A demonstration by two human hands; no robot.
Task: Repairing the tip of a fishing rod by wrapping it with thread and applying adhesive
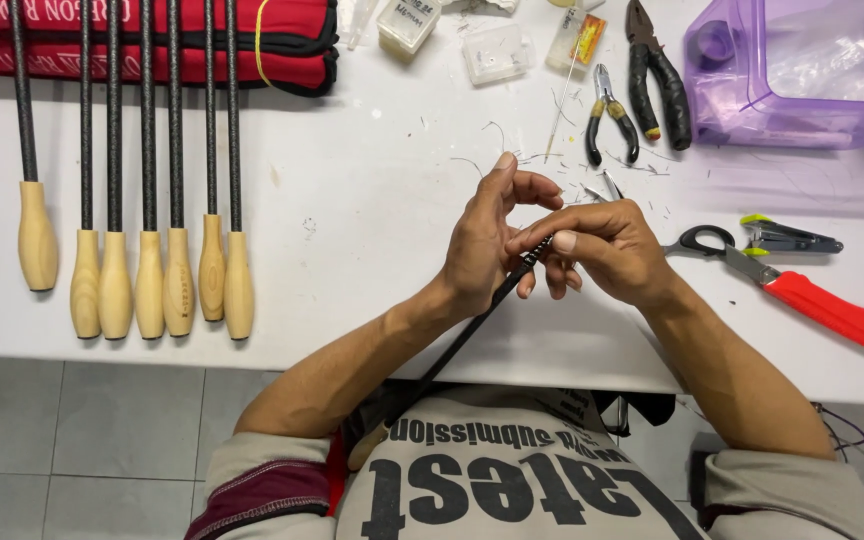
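Centrally, both hands — left (477, 250), right (607, 250) — pinch black rod (472, 325) tip over table (372, 200) near edge; bare tabletop leftward.

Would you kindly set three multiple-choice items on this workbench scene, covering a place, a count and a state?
1. Where do the red-handled scissors lie?
A. right of the hands
B. beside the wooden handles
C. on the floor

2. How many rods with wooden handles lie on the white table?
A. three
B. seven
C. ten

3. What do the left hand and right hand hold?
A. pliers
B. nothing
C. a thin black rod

Answers:
1 A, they lie at the right of the table.
2 B, seven handles lie in a row.
3 C, both hands pinch its tip.
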